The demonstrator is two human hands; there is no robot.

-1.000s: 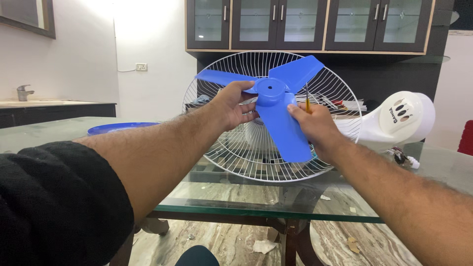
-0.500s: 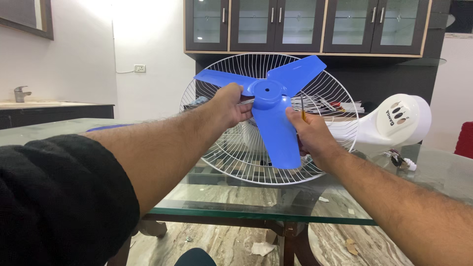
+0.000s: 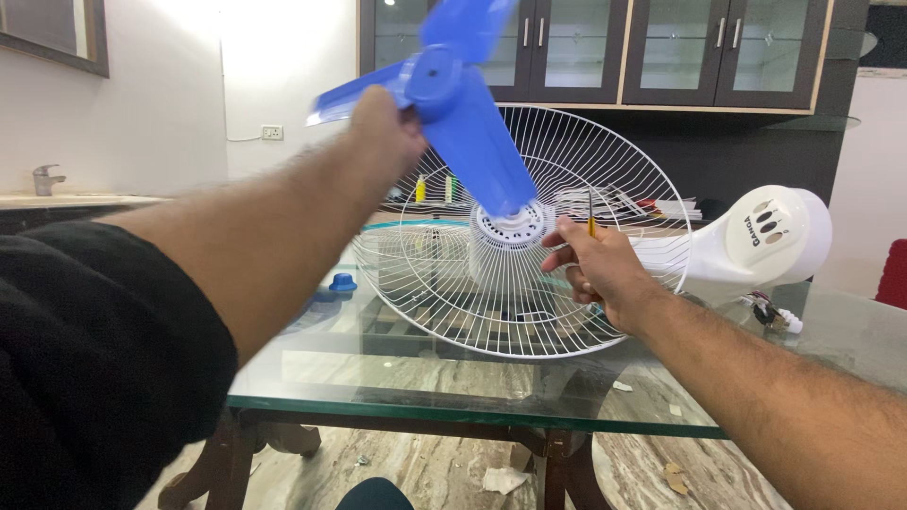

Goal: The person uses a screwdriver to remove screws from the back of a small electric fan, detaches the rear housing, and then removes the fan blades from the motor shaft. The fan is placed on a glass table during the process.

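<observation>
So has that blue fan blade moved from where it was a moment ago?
Yes. The blue fan blade has come off the white wire guard and gone up and left, held in the left hand, now before the cabinet doors.

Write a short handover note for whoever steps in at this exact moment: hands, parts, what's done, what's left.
Left hand: grips the blue fan blade, lifted clear of the fan and held up in the air.
Right hand: holds a thin yellow-handled tool in front of the white wire guard.
Motor housing lies on the glass table; a blue cap sits left of the guard.
Done: blade off.
Left: blade is not set down.
</observation>
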